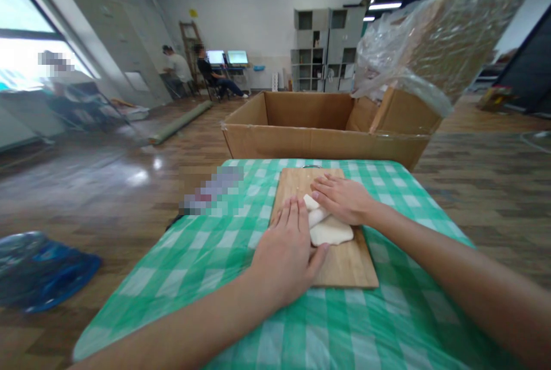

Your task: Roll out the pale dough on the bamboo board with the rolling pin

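A flattened piece of pale dough (331, 232) lies on the wooden cutting board (348, 269), with a part of it showing at the far side too. Across it runs a smooth white cylinder (317, 217), which looks like a rolling pin; its ends are hidden under my hands. My left hand (286, 249) lies palm down over the cylinder's left end, fingers stretched forward and the thumb out to the side by the dough. Over the right end rests my right hand (344, 198), also palm down, with its fingers extended flat toward the left.
A green and white checked cloth (193, 267) covers the table. At its left edge lies a pixelated object (215, 186). Beyond the table stands a large open cardboard box (310, 140) with plastic wrap. A blue plastic bag (47, 272) is on the floor. People sit farther back.
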The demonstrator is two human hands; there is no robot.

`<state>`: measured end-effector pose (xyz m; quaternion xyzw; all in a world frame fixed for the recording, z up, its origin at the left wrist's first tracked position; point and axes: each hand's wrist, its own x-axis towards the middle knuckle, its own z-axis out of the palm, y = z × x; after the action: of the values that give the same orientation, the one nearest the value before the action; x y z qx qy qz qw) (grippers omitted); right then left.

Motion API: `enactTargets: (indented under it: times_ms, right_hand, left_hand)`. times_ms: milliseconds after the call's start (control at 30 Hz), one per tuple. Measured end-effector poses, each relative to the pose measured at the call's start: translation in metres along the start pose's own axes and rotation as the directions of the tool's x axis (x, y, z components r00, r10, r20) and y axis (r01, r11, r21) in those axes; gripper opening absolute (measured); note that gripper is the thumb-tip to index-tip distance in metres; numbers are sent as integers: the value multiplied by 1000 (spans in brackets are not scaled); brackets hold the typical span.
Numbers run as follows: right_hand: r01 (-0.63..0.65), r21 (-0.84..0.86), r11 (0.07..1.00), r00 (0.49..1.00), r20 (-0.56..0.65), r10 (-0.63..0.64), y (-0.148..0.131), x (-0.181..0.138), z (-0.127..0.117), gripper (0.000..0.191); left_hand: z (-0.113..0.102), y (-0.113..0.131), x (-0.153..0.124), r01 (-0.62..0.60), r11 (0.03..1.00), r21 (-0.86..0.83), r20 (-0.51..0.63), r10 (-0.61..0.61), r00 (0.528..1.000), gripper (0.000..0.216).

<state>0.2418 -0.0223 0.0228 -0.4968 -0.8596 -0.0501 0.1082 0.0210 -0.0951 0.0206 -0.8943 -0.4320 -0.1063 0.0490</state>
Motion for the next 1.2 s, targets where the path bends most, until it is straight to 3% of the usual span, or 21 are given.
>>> enactTargets:
  times_ms: [200, 333, 433, 600, 767, 933, 1033, 1200]
  right_hand:
    - [-135, 93, 986, 991, 24, 133, -17, -66, -14, 65]
    - [-181, 129, 975, 983, -10, 184, -40, -110, -14, 68]
    - [-180, 70, 981, 982, -48, 184, -50, -123, -10, 70]
    - [-222, 20, 975, 975, -7, 223, -26, -100, -13, 62]
    - [-168, -6, 986, 982, 86, 168, 5, -48, -16, 59]
    - [-147, 7, 989, 986, 76, 146, 14, 4, -8, 35]
    - [-124, 13, 992, 989, 81, 123, 13, 20, -7, 40]
    - [-107, 19, 994, 992, 65, 105, 9, 25, -8, 39]
  left_hand:
    - [-3, 14, -12, -101, 995, 11, -59, 101, 993, 84]
    - [6, 2, 7, -134, 991, 1, -135, 133, 982, 90]
    - [7, -10, 31, -168, 985, -40, -153, 160, 975, 86]
    - [0, -25, 48, -183, 981, -66, -82, 177, 981, 70]
    - [3, -18, 13, -85, 995, -45, -24, 84, 996, 82]
    - [3, -1, -13, -83, 993, -88, -18, 81, 997, 85]
    - [0, -5, -4, -47, 996, -79, 29, 50, 998, 81]
    - [-1, -35, 27, 4, 1000, -30, 14, -3, 1000, 64]
